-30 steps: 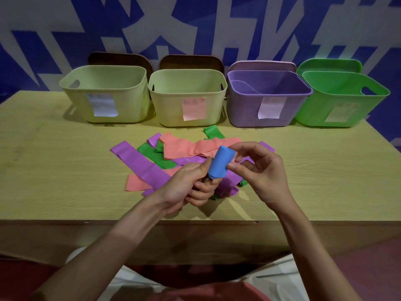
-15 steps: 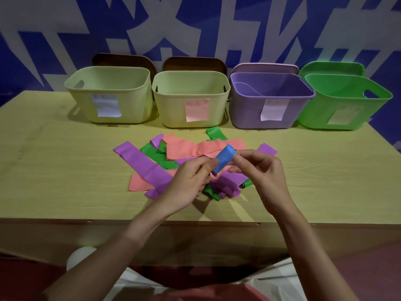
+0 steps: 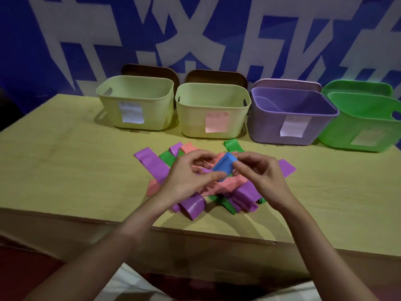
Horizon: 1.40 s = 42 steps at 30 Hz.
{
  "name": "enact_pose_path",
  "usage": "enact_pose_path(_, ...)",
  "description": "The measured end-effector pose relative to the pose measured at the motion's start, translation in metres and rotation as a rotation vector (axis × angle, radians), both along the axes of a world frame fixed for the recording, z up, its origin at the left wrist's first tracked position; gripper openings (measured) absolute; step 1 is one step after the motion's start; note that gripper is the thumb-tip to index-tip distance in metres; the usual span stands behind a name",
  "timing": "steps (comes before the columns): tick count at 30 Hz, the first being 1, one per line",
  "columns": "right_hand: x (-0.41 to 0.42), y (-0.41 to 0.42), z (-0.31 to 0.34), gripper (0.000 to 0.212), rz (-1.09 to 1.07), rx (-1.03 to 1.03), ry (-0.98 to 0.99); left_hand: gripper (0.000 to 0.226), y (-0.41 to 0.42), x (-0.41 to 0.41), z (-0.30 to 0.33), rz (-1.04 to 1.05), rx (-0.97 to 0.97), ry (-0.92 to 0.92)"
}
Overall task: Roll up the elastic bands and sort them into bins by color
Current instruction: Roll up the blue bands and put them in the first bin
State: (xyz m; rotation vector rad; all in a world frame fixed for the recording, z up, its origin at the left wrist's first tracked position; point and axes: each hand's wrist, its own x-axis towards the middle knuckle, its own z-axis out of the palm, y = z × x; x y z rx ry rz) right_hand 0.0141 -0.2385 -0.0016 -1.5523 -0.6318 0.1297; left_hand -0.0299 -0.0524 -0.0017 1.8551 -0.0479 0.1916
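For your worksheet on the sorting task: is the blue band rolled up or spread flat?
Rolled up: the blue band is a compact roll pinched between the left hand and right hand.

I read one head-worn view: it faces forward and down, close above the table [image 3: 65,170].

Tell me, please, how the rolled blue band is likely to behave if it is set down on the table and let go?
The blue band roll looks flattened rather than round, so it probably won't roll far. Both the left hand and the right hand pinch it, which suggests that it may spring open once released. The loose purple band curls limply, so the material is likely soft and light.
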Motion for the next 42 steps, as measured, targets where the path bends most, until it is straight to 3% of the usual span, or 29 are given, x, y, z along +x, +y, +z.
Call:
enact_pose_path(4, 0.013, 0.022, 0.002, 0.010, 0.053, -0.062, -0.047, 0.036, 0.017, 0.003, 0.008, 0.034, 0.055, -0.079)
enact_pose_path(11, 0.054, 0.067, 0.009, 0.004, -0.052, -0.239, -0.197, 0.022, 0.049, 0.023, 0.014, 0.210, 0.102, -0.134)
enact_pose_path(16, 0.090, 0.112, 0.033, 0.013, -0.046, -0.368, -0.239, 0.021, 0.090, 0.058, 0.031, 0.256, 0.069, -0.048)
enact_pose_path(22, 0.133, 0.171, 0.060, 0.016, -0.038, -0.388, -0.153, 0.023, 0.140, 0.101, 0.057, 0.261, 0.085, 0.030)
enact_pose_path(30, 0.195, 0.238, 0.090, 0.031, -0.045, -0.445, -0.138, 0.029, 0.198, 0.164, 0.086, 0.318, 0.243, 0.016)
enact_pose_path(37, 0.242, 0.262, 0.080, 0.038, -0.018, -0.594, -0.225, 0.025, 0.246, 0.230, 0.082, 0.353, 0.330, 0.175)
enact_pose_path(42, 0.268, 0.277, 0.053, 0.045, -0.047, -0.808, -0.291, 0.022, 0.268, 0.273, 0.048, 0.381, 0.305, 0.514)
